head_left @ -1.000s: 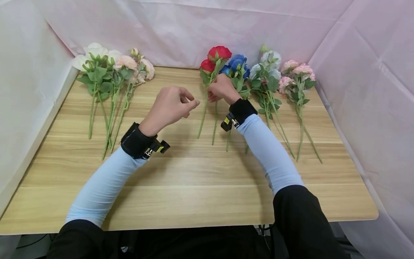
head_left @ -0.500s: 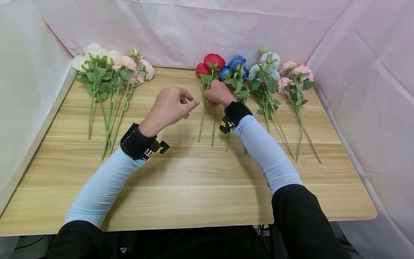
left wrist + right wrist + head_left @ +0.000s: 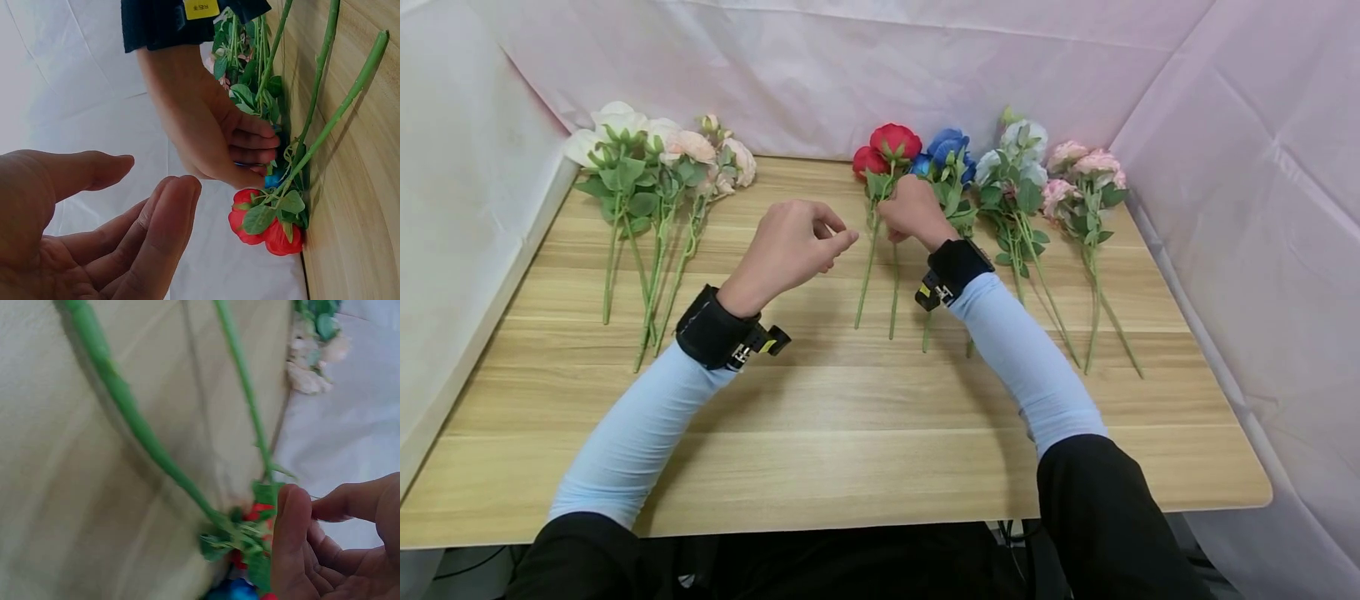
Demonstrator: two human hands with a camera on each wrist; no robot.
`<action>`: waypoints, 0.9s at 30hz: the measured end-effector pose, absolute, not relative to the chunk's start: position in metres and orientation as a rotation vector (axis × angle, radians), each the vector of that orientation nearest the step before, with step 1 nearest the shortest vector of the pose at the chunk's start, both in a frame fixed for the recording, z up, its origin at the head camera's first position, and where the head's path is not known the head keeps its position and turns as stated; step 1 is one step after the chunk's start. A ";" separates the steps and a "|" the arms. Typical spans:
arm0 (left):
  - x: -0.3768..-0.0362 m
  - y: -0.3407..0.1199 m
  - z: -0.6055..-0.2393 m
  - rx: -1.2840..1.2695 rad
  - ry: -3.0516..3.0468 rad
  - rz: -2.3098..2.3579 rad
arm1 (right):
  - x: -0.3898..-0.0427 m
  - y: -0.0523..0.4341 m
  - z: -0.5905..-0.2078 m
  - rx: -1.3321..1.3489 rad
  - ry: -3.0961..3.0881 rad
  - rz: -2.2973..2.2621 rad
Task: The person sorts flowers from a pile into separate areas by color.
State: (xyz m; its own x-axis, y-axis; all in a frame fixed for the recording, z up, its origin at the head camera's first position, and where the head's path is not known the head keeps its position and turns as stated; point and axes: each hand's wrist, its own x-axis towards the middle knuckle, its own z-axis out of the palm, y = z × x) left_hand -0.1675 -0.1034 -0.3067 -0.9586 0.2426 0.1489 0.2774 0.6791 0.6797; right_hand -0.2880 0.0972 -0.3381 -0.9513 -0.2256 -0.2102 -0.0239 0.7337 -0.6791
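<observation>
Wood tabletop [image 3: 850, 433]: pale grain, with pink sheeting hung behind and to both sides; I'm reading it left to right.
White and peach stems [image 3: 655, 192]: 1 bunch lying flat at the far left, heads toward the backdrop, well apart from both hands.
Left hand [image 3: 793, 246]: raised over the table centre, holding nothing; fingers loosely curled, thumb and forefinger tips near each other. On my left wrist view the fingers [image 3: 156, 231] lie side by side, relaxed.
Red flowers [image 3: 883, 150]: 2 heads, stems flat on the wood, just right of the left hand.
Right hand [image 3: 913, 212]: over those red stems, fingers curled downward beside the leaves; I cannot tell whether they pinch a stem.
Blue flowers [image 3: 951, 150]: just beside the red.
Pale blue-white flowers [image 3: 1018, 150]: next along.
Pink flowers [image 3: 1086, 171]: far right.
</observation>
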 end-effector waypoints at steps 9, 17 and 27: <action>-0.170 -0.103 -0.306 -0.448 -2.863 -1.104 | -0.258 0.122 -0.321 -0.392 2.592 -1.290; -0.166 -0.101 -0.305 -0.480 -2.865 -1.114 | -0.216 0.132 -0.301 -0.564 2.558 -1.360; -0.165 -0.101 -0.307 -0.504 -2.828 -1.099 | -0.204 0.139 -0.296 -0.597 2.577 -1.331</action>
State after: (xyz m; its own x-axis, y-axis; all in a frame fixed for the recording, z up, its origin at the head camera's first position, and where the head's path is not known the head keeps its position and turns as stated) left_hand -0.1651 -0.1008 -0.3067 -0.9442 0.2775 0.1775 0.3245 0.6911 0.6457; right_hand -0.2037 0.1392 -0.2964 -0.9033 -0.4284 0.0237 -0.2673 0.5186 -0.8121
